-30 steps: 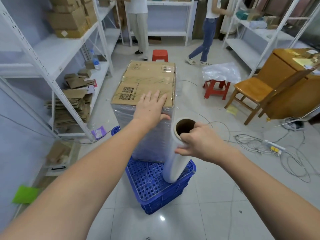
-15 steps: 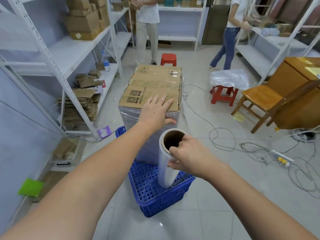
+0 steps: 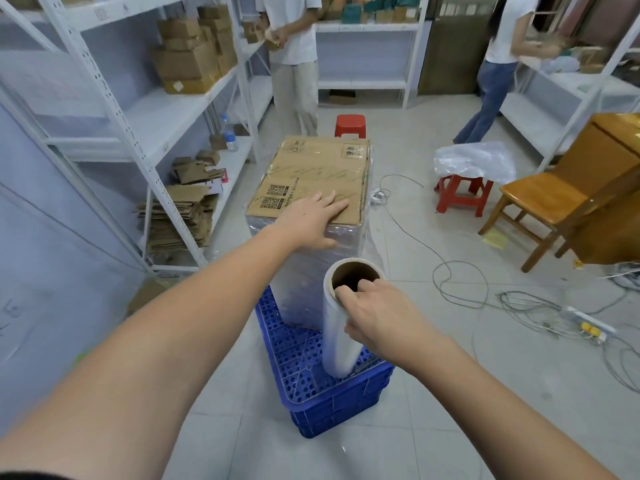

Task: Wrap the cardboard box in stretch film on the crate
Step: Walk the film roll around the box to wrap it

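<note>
Steadying the stiff cardboard box [image 3: 317, 178] at frame centre, the left hand [image 3: 311, 220] lay flat, fingers straight, while the right hand [image 3: 377, 315] hooked fingers into the core of the light, slippery stretch film roll [image 3: 341, 327], probably its best hold.

Matt cardboard, glossy film, perforated plastic

The cardboard box [image 3: 318, 174] is matt brown paperboard, its sides sheathed in shiny, wrinkled clear film; the stretch film roll [image 3: 341, 337] looks smooth and translucent, the crate [image 3: 332, 396] blue perforated plastic.

A red stool [image 3: 463, 192] with a plastic bag [image 3: 475, 162] on top stands just left of a wooden chair [image 3: 540, 206], with cables [image 3: 460, 282] on the floor near it and shelves [image 3: 145, 109] far to its left.
</note>
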### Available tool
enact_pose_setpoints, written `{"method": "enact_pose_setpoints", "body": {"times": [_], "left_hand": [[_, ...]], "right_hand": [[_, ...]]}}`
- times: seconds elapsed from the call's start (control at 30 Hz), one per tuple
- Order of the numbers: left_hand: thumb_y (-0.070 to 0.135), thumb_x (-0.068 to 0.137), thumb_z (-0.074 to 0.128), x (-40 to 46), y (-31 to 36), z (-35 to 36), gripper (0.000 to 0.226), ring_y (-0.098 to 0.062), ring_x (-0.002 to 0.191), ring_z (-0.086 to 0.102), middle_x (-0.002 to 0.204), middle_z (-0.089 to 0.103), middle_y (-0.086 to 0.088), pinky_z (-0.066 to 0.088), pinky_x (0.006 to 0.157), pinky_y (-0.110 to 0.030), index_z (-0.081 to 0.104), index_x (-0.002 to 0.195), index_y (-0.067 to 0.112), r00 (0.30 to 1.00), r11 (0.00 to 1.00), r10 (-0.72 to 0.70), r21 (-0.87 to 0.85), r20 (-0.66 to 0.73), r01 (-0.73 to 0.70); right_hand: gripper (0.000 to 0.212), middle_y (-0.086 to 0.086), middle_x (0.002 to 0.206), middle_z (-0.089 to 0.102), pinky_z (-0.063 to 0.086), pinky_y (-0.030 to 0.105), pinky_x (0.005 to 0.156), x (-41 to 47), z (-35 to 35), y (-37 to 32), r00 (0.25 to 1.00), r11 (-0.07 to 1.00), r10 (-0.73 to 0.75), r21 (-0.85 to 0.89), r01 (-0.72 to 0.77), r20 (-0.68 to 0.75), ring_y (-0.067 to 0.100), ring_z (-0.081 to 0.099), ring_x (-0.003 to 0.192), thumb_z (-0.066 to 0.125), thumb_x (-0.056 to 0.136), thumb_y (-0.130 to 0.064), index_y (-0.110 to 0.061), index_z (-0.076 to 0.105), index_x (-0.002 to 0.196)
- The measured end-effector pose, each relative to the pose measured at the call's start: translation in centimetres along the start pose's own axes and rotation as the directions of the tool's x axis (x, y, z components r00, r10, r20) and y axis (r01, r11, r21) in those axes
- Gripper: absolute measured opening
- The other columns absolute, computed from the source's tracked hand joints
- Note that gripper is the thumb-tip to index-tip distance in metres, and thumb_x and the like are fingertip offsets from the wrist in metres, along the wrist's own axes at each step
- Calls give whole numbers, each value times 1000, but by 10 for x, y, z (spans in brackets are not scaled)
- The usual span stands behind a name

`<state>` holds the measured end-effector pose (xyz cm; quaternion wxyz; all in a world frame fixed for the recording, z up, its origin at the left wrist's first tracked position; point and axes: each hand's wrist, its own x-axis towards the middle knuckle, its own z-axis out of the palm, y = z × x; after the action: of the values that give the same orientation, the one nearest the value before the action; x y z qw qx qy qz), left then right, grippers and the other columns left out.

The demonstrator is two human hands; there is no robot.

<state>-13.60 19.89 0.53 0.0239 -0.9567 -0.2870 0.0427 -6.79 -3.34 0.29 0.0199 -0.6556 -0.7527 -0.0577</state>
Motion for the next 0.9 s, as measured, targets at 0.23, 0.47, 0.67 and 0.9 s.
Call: {"method": "enact_pose_setpoints", "body": {"times": [0.23,0.47,0.67,0.9], "left_hand": [[47,91,73,-5,-36,-8,93,-24,156,21,172,16,-1,25,125,-42,19,165,30,989,987,146,-73,3,-145],[80,84,57,8,-111,-2,108,-27,159,9,173,7,-6,7,128,-43,8,166,30,942,938,335,82,37,-337],[91,82,33,21,-132,21,104,-31,159,4,174,2,-5,5,129,-45,4,165,35,922,922,386,22,-19,-386],[89,87,30,25,-137,26,97,-32,159,7,173,6,-4,4,129,-46,5,164,37,920,923,385,21,-70,-384]], "right_hand": [[52,-4,59,37,16,29,44,11,-13,-20,960,957,279,-92,-276,22,14,31,47,35,93,-69,-18,40,88],[34,1,59,47,39,28,51,53,-10,-36,800,819,563,-7,-574,207,19,46,54,54,84,-37,-14,43,62],[58,-4,62,56,48,30,53,85,-2,-64,639,659,738,-27,-751,218,16,56,57,52,76,-76,-19,53,68],[56,-5,59,49,37,30,53,101,-1,-90,641,667,743,-146,-730,193,13,45,52,46,87,-70,-20,47,61]]}}
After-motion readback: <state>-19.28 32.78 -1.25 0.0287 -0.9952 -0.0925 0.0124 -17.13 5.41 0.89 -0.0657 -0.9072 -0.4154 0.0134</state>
